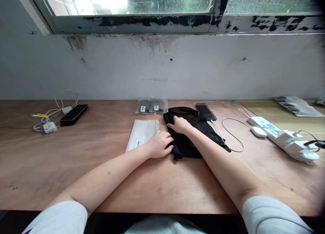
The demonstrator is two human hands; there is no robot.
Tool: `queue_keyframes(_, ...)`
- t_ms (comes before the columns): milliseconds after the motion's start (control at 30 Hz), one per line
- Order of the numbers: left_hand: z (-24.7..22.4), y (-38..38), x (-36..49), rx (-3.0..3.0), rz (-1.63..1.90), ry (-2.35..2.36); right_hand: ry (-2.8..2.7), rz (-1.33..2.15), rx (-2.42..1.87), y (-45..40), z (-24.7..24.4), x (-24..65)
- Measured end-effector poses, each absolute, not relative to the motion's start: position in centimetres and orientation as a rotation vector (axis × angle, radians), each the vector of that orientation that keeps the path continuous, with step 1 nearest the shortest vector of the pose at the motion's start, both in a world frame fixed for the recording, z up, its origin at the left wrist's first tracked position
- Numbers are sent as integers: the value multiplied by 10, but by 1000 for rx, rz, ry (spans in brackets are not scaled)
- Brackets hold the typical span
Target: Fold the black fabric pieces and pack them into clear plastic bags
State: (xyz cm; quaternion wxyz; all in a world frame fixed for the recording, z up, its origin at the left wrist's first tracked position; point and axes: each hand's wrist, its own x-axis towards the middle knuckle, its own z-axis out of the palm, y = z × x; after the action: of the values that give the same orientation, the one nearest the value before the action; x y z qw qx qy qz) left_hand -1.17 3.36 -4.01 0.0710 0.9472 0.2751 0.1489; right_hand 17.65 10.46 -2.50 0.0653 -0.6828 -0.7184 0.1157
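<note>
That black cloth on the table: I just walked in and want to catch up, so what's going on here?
A person is working at a wooden table with both bare hands. The right hand lies on a black cloth item, and the left hand presses against its edge, beside a white bag with a barcode label. Two clear bags of dark contents lie behind them, and a white power strip sits to the right.
</note>
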Motion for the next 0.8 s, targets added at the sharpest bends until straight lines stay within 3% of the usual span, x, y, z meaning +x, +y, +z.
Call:
queue_keyframes(267,-28,15,-4,2870,241,785,-2099,848,-2147,97,-6,178)
queue_keyframes(467,-21,1,0,2910,234,1043,-2044,219,-2162,99,-14,180)
queue_keyframes(800,-24,5,-1,2671,440,1054,-2040,359,-1864,105,-8,190)
